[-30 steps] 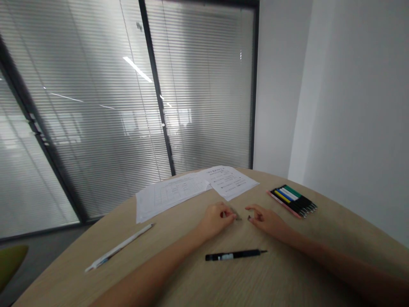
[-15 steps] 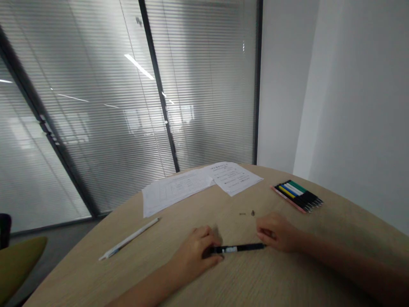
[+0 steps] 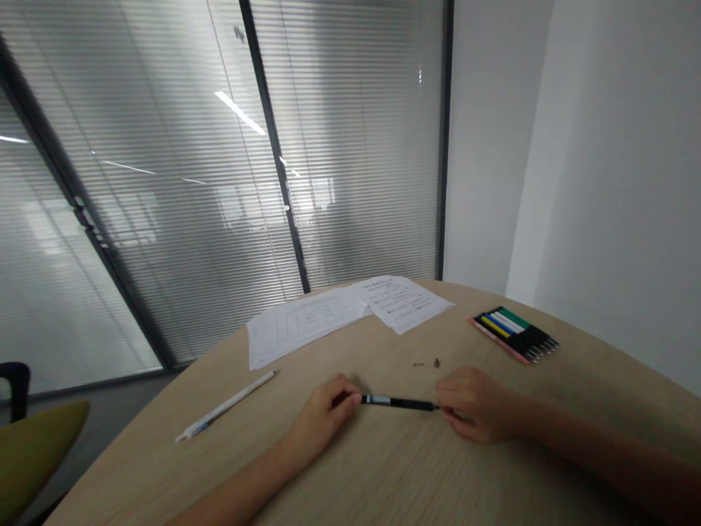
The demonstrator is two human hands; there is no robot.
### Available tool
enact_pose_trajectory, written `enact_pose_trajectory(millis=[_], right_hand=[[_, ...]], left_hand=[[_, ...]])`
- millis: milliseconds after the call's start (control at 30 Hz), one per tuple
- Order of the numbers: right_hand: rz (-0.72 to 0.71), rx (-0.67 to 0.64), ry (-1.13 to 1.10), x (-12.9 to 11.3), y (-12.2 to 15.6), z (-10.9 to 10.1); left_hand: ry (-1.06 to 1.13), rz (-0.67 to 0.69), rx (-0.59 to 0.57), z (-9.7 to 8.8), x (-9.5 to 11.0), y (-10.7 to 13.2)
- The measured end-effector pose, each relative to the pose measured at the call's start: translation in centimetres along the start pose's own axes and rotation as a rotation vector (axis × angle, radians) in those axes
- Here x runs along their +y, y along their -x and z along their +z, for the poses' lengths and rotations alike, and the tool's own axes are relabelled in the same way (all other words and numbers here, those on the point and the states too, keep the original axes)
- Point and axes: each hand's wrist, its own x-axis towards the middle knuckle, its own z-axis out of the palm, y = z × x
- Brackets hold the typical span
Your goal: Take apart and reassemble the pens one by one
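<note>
A black pen [image 3: 402, 403] with a pale printed patch lies nearly level between my hands, close above or on the table. My left hand [image 3: 327, 409] pinches its left end between thumb and fingers. At the pen's right end a thin dark point sticks out, and the closed fingertips of my right hand [image 3: 474, 405] meet it there. Just beyond my right hand lie a small dark cone-shaped piece [image 3: 437, 362] and a short thin piece [image 3: 418, 364] that may be a spring.
A white pen [image 3: 230, 405] lies to the left on the round wooden table [image 3: 350, 482]. Printed paper sheets [image 3: 307, 325] spread along the far edge. Several pens with coloured barrels [image 3: 512, 332] sit in a row at the right. A yellow-green chair [image 3: 41, 453] stands lower left.
My left hand has shifted slightly away from me, its fingers now pinching the pen's end. The pen has swung more level, and my right fingertips have closed in at its point.
</note>
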Motion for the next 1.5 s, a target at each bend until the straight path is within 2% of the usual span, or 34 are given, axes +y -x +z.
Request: enact_pose_trajectory(millis=[133,367,467,633,833,1033,1200,1500], right_hand=[[0.023,0.006,-0.027,0.1,-0.1,0.1],[0.205,0.021,-0.074,0.7,-0.2,0.6],[0.169,0.034,-0.071,0.7,-0.1,0.7],[0.028,0.107,0.003,0.5,0.0,0.5],[0.043,0.189,0.03,0.8,0.1,1.1],[0.31,0.21,-0.054,1.3,0.0,1.3],[0.524,0.256,-0.162,2.0,-0.1,1.2],[0.614,0.279,-0.144,2.5,0.0,1.6]], left_hand=[[0.097,-0.087,0.017,-0.2,0.0,-0.1],[0.186,-0.157,0.053,-0.4,0.5,0.0],[0.193,-0.162,0.037,-0.4,0.6,0.0],[0.198,-0.182,0.075,-0.5,0.7,-0.1],[0.216,-0.219,0.097,-0.5,0.7,0.0],[0.349,-0.326,0.274,-0.6,-0.6,-0.3],[0.492,-0.306,0.461,-0.9,-2.0,-0.7],[0.775,-0.319,0.682,-1.3,-2.9,-1.1]])
